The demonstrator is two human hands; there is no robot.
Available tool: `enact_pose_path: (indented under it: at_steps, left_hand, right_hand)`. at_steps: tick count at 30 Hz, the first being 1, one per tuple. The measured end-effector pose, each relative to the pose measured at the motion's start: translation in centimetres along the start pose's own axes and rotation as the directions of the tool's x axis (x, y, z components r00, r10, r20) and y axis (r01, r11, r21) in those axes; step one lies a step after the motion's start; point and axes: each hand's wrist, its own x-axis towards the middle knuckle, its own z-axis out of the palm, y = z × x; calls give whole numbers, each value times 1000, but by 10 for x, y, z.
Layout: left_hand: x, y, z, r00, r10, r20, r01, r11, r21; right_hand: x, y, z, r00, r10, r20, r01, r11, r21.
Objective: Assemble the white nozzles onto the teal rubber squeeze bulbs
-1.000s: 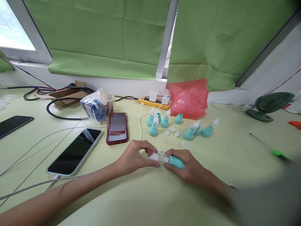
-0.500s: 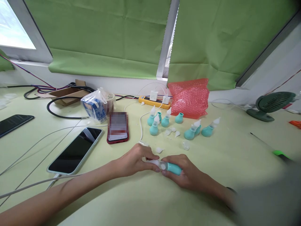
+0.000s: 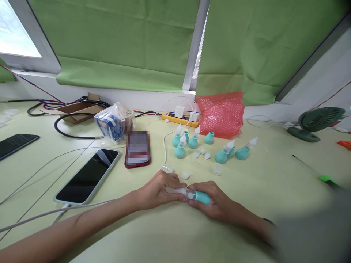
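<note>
My left hand [image 3: 160, 188] pinches the whitish nozzle tip [image 3: 179, 190] of a nasal aspirator between thumb and fingers. My right hand [image 3: 219, 202] is closed around the aspirator's teal bulb [image 3: 202, 197], and a clear collar shows between the two hands. The piece lies sideways just above the table. Beyond the hands stand several assembled nasal aspirators [image 3: 180, 150], some upright and some leaning. A bare teal bulb [image 3: 209, 137] has no tip on it. Loose white tips [image 3: 186, 175] and a clear collar piece [image 3: 217, 169] lie nearer to me.
To the left are a light-cased phone [image 3: 87, 177] with a cable, a red-cased phone [image 3: 137, 148] and a dark phone [image 3: 18, 144]. Farther back stand a bagged blue box [image 3: 111, 126], a yellow power strip [image 3: 179, 119] and red bubble wrap [image 3: 222, 115]. A green fan [image 3: 315, 124] and screwdriver [image 3: 326, 179] are right.
Both hands keep their grip on the nasal aspirator and have barely moved. The tip and bulb stay joined in line, with only a slight shift of the fingers.
</note>
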Motion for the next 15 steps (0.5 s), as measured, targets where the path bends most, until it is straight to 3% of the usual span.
enact_pose_path:
  at_steps: [6,9,12,15]
  left_hand:
    - [3,9,-4,999,38,0,-38,997,69]
    - [3,19,-7,994,40,-106,-35,998,47]
    - [3,23,-11,970,2,-241,10,999,48]
    - [3,15,-13,963,-22,-268,103,951,293]
  right_hand:
    - [2,-12,-8,999,29,29,-30,999,32]
    - [5,-18,-21,1000,-29,5,29,999,30]
    - [14,-14,-47,982,-34,-185,32,999,-9]
    - [29,-1,-84,930,26,-368,-50,997,-56]
